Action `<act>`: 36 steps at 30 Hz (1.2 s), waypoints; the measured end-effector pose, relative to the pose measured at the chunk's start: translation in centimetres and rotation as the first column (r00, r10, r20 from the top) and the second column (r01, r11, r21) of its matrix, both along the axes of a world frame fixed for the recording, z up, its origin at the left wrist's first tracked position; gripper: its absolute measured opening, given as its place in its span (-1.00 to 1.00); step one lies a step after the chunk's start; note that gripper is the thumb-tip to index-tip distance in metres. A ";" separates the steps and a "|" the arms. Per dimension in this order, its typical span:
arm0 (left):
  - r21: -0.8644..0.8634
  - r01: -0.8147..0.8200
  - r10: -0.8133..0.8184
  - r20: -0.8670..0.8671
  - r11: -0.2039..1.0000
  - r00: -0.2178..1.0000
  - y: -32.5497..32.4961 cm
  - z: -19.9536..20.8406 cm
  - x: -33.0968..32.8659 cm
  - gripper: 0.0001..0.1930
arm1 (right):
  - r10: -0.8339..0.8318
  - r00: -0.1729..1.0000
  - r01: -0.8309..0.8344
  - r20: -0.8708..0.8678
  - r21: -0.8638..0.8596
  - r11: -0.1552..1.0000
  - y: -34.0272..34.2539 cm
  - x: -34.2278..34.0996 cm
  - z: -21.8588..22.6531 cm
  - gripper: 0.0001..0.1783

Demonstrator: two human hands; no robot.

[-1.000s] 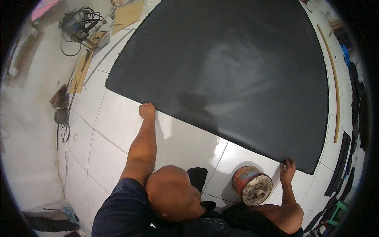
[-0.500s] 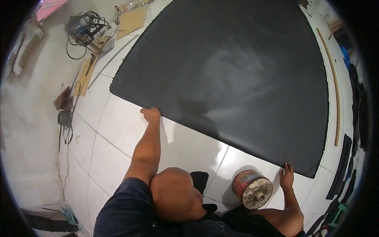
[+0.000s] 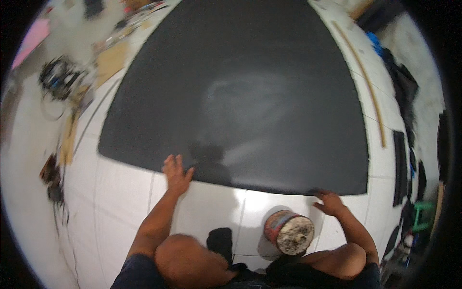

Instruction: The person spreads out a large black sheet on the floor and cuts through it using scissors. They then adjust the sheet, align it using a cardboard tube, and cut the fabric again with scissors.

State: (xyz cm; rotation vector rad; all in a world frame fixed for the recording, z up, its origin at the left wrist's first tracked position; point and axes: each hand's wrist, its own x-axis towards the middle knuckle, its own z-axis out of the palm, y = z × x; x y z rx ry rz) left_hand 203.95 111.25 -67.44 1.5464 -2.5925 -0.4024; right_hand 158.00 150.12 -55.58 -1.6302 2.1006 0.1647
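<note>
On the white tiled floor (image 3: 125, 192) lies a large black sheet (image 3: 250, 91), flat and spread wide, filling most of the view from above. A person kneels at the sheet's near edge, both bare forearms reaching forward. At that edge, toward the sheet's left part, the left hand (image 3: 176, 173) lies flat and unclenched, fingers spread, its fingertips on the sheet and its palm on the tile. Near the sheet's near right corner, the right hand (image 3: 329, 202) is loose, fingers bent, its fingertips touching the sheet's edge; it grasps nothing. Just below the sheet's near edge, between the two hands and closer to the right one, stands a red tin (image 3: 288, 232) with a crusted pale top. Left of the sheet are a tangle of cables (image 3: 60, 79) and brown cardboard scraps (image 3: 111, 60), blurred. Right of the sheet a long wooden strip (image 3: 365, 82) lies on the floor, with dark pieces (image 3: 399, 168) beyond it.
</note>
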 end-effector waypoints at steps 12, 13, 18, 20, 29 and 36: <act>0.314 -0.099 0.023 0.239 0.944 0.971 0.4 4.0 -2.4 0.27 | 0.462 0.829 -0.422 0.315 -0.192 0.886 1.2 9.8 6.7 -0.62; 0.305 -0.093 0.020 0.235 0.948 0.972 0.5 3.9 -2.3 0.27 | 0.462 0.829 -0.427 0.316 -0.177 0.887 1.3 9.9 6.4 -0.65; 0.315 -0.111 0.019 0.283 0.943 0.959 0.1 2.7 -1.8 0.32 | 0.414 0.905 -0.342 0.098 -0.411 0.845 -1.8 7.4 6.4 -0.64; 0.309 -0.101 0.009 0.284 0.946 0.959 -0.8 2.1 -1.9 0.32 | 0.341 0.940 -0.300 0.029 -0.408 0.862 -3.0 6.4 6.6 -0.64; 0.308 -0.151 0.015 0.402 0.939 0.916 -2.7 6.4 -5.2 0.32 | 0.102 0.989 -0.148 -0.108 -0.659 0.737 -9.2 -0.6 6.5 -0.65; 0.335 -0.306 -0.031 0.718 0.891 0.696 -1.4 8.8 -9.1 0.36 | -0.025 0.998 0.052 0.062 -0.486 0.872 -10.0 -3.0 4.9 -0.61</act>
